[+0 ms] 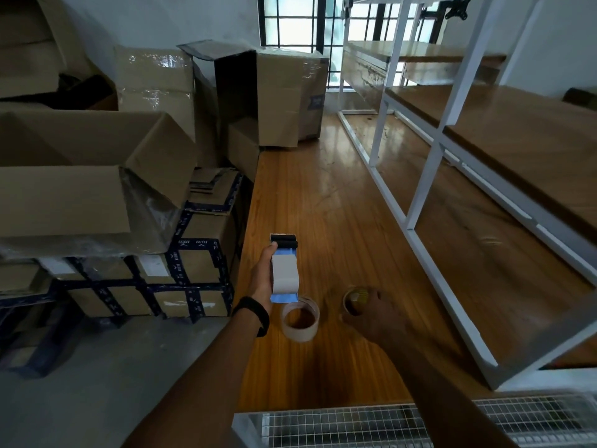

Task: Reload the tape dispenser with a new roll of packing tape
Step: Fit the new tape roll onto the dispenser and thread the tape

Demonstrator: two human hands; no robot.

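Note:
My left hand [262,277] grips a tape dispenser [284,270] with a white body, blue sides and a black roller at its far end, held above the wooden floor. Just below it a clear roll of packing tape [300,321] lies flat on the floor. To the right a brown roll of tape [355,299] also lies flat, and my right hand [376,315] rests over its near right side, fingers curled around the rim. The hand is blurred, so I cannot tell how firm the grasp is.
Stacked cardboard boxes [97,176] fill the left side, some with dark blue strapping. A white metal rack with wooden shelves [484,163] runs along the right. A wire-mesh grate [387,425] lies at the bottom edge. Wooden floor [323,205] stretches ahead.

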